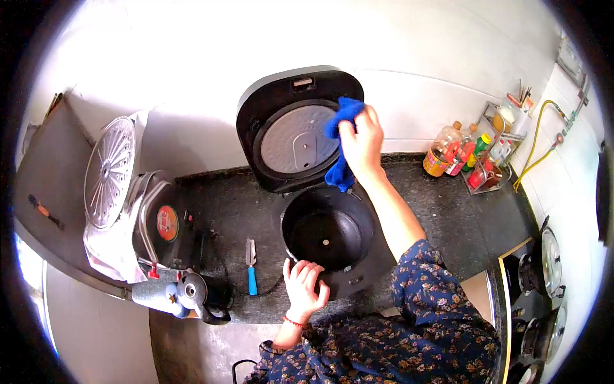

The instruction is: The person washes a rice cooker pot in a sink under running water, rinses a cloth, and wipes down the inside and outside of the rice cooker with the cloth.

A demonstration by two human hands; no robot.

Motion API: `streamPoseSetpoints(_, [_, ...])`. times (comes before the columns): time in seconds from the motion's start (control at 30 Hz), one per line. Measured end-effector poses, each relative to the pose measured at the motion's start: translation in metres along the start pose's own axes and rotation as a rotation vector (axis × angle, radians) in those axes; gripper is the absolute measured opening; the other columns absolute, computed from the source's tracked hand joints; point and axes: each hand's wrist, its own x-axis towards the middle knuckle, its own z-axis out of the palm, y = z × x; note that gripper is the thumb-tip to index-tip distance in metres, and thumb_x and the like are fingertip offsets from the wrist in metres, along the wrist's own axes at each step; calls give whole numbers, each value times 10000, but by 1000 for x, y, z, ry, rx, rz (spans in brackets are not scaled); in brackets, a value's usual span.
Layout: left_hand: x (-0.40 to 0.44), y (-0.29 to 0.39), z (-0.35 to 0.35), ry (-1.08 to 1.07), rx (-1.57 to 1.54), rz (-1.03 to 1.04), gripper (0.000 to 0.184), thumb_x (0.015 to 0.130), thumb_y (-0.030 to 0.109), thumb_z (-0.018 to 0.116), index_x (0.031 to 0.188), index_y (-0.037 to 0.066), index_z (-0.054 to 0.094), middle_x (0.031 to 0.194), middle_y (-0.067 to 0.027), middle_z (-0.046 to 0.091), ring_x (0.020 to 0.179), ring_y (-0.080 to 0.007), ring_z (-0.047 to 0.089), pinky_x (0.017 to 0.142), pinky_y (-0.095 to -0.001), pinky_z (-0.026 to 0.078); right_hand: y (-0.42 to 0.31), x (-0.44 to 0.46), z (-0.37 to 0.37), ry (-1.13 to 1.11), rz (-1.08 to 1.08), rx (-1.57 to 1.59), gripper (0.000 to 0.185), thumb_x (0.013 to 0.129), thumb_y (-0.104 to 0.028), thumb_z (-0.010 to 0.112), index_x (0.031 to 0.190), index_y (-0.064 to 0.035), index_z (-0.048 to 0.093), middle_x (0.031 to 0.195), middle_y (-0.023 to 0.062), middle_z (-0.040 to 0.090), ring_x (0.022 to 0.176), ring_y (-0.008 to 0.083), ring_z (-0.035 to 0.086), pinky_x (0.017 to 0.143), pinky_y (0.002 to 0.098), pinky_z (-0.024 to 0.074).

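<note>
A black rice cooker [358, 272] stands on the dark counter with its lid [254, 105] raised against the wall. Its round inside [320, 224] shows a small light spot at the bottom. High at the lid's right edge, my right hand [363, 142] grips a blue cloth [344, 115] that hangs down beside the grey inner plate [295, 141]. My left hand [305, 287] holds the front left rim of the cooker, fingers over the edge and thumb apart. To its left lies a peeler-like tool with a blue handle [252, 280].
On the left are a metal-framed appliance [153, 224], a perforated steel disc [110, 171] and a dark jug [208, 297]. At the back right, bottles [442, 150] stand near a small rack [492, 169]. A stove with lidded pans [550, 262] is at the far right.
</note>
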Motion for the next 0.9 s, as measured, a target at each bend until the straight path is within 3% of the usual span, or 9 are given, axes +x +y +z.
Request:
streamPoseSetpoints(0.1, [0,1,-1,1,-8,1,283,647,162,571,911,72,618,952,-62,614,1021,-271,530,1082,-533,221,-12,6,24,-121,-160,-123,205,770,-31,606,971,7,594,948,160,545,866,334,571,756,394,480])
streamPoseSetpoints(0.13, [1,0,-2,-1,-9,5,287,648,160,575,917,71,617,954,-65,615,1018,-274,533,1079,-535,223,-14,9,33,-123,-187,-152,133,759,-57,626,872,-11,573,886,138,510,841,332,557,733,414,484])
streamPoseSetpoints(0.27, [1,4,-3,5,-25,-9,253,643,153,567,878,77,619,935,-66,620,1007,-266,543,1077,-531,230,-14,14,42,-56,-268,-311,152,741,-84,640,862,-26,567,892,113,520,833,302,565,712,395,511])
streamPoseSetpoints(0.37, [-1,1,-2,16,-24,-7,255,646,159,566,883,81,619,940,-63,619,1016,-265,541,1079,-529,229,-12,17,47,-190,-313,-321,167,736,-99,650,856,-26,561,895,106,520,846,285,568,712,380,515])
streamPoseSetpoints(0.5, [-1,-1,-2,-5,-16,-10,278,657,171,577,910,71,633,968,-63,618,1044,-255,528,1071,-543,236,-30,44,29,-458,-286,-569,128,786,-108,580,887,-30,577,853,130,576,789,304,621,624,394,557])
streamPoseSetpoints(0.7, [1,0,-3,-1,-28,-13,276,649,152,571,908,69,619,959,-69,617,1021,-272,539,1076,-537,231,-49,61,29,-541,-557,-864,60,719,-74,577,729,-20,601,693,133,629,623,255,664,540,343,562])
streamPoseSetpoints(0.77, [1,1,-4,0,-28,-15,275,646,153,569,903,68,620,955,-71,617,1023,-273,539,1078,-537,228,-36,68,22,-525,-495,-776,100,734,-100,567,737,-7,602,730,166,637,641,307,658,588,394,560])
streamPoseSetpoints(0.83, [1,2,-5,5,-27,-19,272,645,155,567,899,70,619,954,-70,616,1027,-273,538,1080,-537,227,-15,74,-1,-727,-29,-559,237,770,-217,531,773,14,585,778,210,626,778,407,621,746,486,503])
streamPoseSetpoints(0.9, [-2,1,-5,2,-32,-16,270,645,155,567,897,72,619,952,-70,615,1030,-273,535,1080,-536,226,11,58,-28,-572,59,-465,271,792,-244,532,765,24,565,764,255,595,780,424,604,698,493,467])
